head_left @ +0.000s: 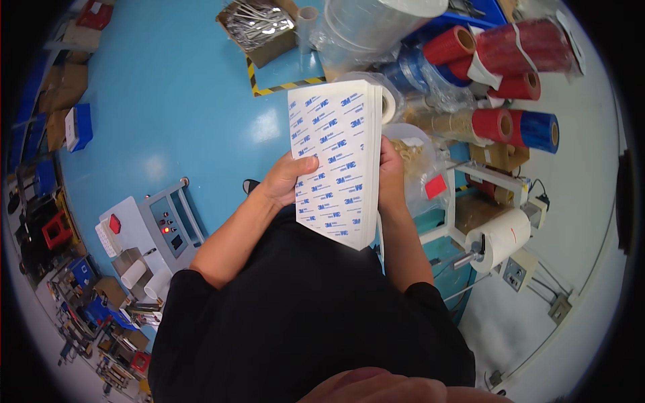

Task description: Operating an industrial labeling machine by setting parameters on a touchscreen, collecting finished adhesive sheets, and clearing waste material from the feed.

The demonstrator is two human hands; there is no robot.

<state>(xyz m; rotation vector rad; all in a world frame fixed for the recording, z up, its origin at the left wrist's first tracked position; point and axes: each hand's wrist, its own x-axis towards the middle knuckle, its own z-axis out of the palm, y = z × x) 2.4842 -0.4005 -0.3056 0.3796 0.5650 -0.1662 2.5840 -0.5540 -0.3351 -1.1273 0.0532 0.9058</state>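
A thick stack of white sheets [334,164] with a blue printed pattern is held up in front of my body. My left hand [287,176] grips its left edge, the thumb lying across the front face and the fingers hidden behind. On the other side my right hand [392,176] is closed against the stack's right edge, its fingertips mostly out of sight behind it. The stack stands tilted, its layered side facing right, and its lower edge runs at a slant. A thin white strip hangs below it beside my right forearm.
Right of me are a white roll [498,240] on a metal frame, a clear bag of tan pieces [411,161], and several red and blue film rolls [514,50]. Ahead stands a carton of metal parts [261,30]. A grey machine with a control panel [168,225] is at left.
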